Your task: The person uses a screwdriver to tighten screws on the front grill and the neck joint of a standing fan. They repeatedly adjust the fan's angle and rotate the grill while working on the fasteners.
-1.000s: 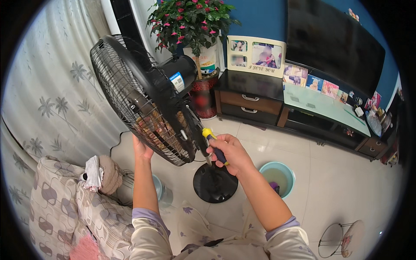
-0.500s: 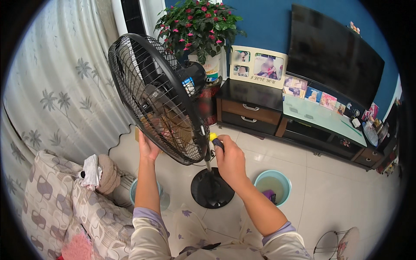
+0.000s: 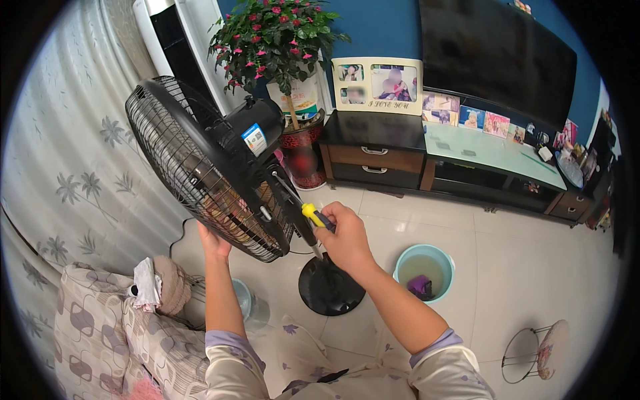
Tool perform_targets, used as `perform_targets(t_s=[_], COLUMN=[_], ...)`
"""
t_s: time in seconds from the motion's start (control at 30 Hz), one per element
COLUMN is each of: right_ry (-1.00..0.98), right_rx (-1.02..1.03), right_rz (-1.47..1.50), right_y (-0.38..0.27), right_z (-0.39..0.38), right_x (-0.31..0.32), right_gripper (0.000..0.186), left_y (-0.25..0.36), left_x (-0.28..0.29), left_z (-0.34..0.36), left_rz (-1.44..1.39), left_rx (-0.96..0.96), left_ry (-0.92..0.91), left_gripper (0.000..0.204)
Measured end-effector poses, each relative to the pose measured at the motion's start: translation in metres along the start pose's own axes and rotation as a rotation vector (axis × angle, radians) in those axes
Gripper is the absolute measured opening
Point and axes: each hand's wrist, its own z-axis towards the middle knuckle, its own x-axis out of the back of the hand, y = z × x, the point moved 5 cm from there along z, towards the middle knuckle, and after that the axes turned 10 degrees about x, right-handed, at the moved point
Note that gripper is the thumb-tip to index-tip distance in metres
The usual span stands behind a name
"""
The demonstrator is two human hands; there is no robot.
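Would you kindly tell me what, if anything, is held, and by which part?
Right hand: screwdriver, by its handle. Left hand: at the fan guard; grip unclear.

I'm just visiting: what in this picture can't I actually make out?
In the head view:
Left hand: fingers obscured by the fan and its mesh.
Screwdriver: handle end covered by the right hand; whether its tip meets a screw is too small to tell.
Left pale-blue bucket: partly hidden by the left forearm.
Pink fluffy item: cut off by the lower edge.
Television: top cut off by the upper edge.
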Motion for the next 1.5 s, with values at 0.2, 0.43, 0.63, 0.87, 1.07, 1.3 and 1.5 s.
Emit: perform_targets(t_s=[0.2, 0.43, 0.63, 0.87, 1.07, 1.3, 1.5], right_ry=[0.077, -0.07, -0.024, 0.11, 0.032, -0.048, -0.037], right_rx=[0.104, -0.683, -0.143, 0.185, -0.05, -0.64, -0.153], right_rz=[-0.216, 0.944, 0.203, -0.323, 0.139, 1.011, 0.35], right_y=[-0.03, -0.007, -0.007, -0.044, -0.017, 0.003, -0.004], right_z=[-0.001, 0.006, 0.005, -0.001, 0.003, -0.001, 0.003], right_x=[0.004, -0.009, -0.002, 0.015, 0.001, -0.016, -0.007], right_gripper=[0.022, 0.018, 0.031, 0.022, 0.017, 0.018, 0.03], left_y=[0.002, 0.003, 0.003, 0.001, 0.0, 0.001, 0.004], left_x=[0.024, 0.019, 0.016, 0.023, 0.024, 0.027, 0.029], left_z=[0.01, 0.008, 0.006, 0.009, 0.012, 0.012, 0.012], left_rz=[-0.032, -0.028, -0.042, -0.031, 0.014, -0.041, -0.005], left_rx=[-0.023, -0.034, -0.012, -0.017, -0.01, -0.02, 0.021], left_ry=[0.071, 0.008, 0.004, 0.05, 0.063, -0.005, 0.046], left_gripper=[0.048, 0.048, 0.048, 0.052, 0.054, 0.057, 0.066])
